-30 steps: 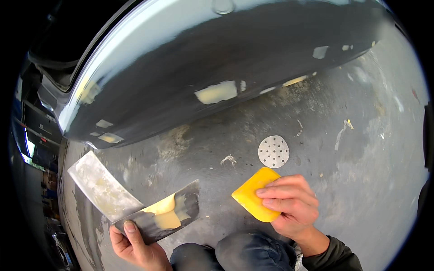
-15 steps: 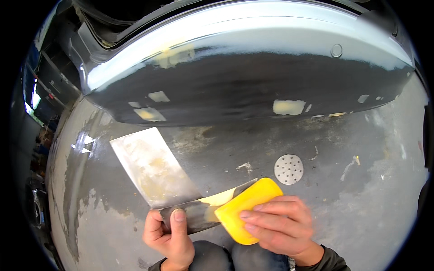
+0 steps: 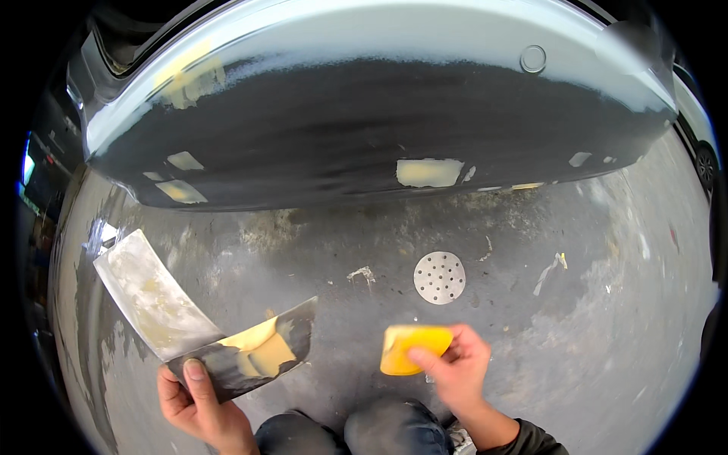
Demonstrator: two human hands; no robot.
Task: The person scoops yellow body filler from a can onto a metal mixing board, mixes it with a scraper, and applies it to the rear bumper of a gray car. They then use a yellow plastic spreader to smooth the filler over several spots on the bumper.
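Note:
My left hand (image 3: pixel 208 406) grips a dark flat mixing board (image 3: pixel 216 371) at its left end, thumb on top. Pale yellow putty (image 3: pixel 267 356) is smeared over the board's middle and far edge. A pale, stained rectangular sheet (image 3: pixel 155 292) meets the board's far left edge; whether it is joined to it or held, I cannot tell. Between thumb and fingers, my right hand (image 3: pixel 459 371) holds a yellow spreader (image 3: pixel 406 356), with pale putty along its left edge. The spreader is apart from the board, to its right.
Ahead stands a car bumper (image 3: pixel 303 129), dark grey below and pale above, with several yellowish filler patches (image 3: pixel 431 173). A round perforated disc (image 3: pixel 439 278) lies on the stained concrete floor (image 3: pixel 523 349). Another car's wheel (image 3: pixel 705 164) shows at far right. My knees (image 3: pixel 398 432) are below.
The spreader has come off the board, and my right hand has turned it. My left hand has moved left with the board, widening the gap. The view has shifted right.

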